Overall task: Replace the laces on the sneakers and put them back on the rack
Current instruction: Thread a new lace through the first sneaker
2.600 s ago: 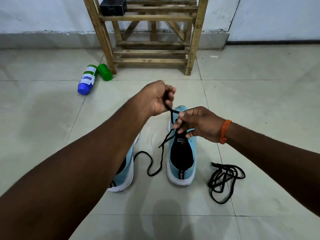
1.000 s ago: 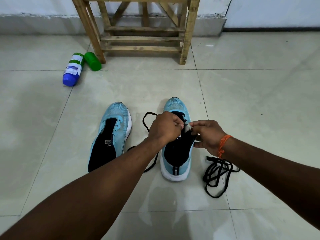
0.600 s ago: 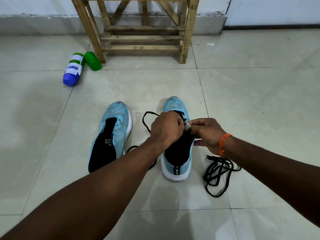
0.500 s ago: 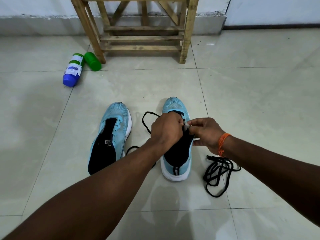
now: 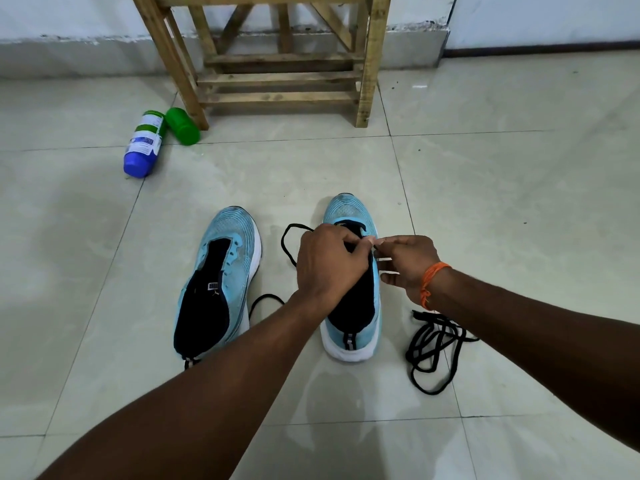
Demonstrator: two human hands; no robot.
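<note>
Sneaker (image 5: 349, 209), blue knit; thin black lace (image 5: 283, 242) btwn L fingers (image 5: 349, 237), R fingers (image 5: 389, 242)

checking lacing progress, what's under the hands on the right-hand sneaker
The left hand and right hand cover the sneaker over its middle eyelets. Visible: its toe, the black lace crossing near the front and looping out left, the black lining. How many eyelets are threaded is hidden.

Soft, even light fills the room, and the glossy floor (image 5: 502, 209) gives back a pale sheen (strongest in the middle). Shadows are faint smudges. Near the edges tile lines bow and the rack (image 5: 277, 79) legs splay.
</note>
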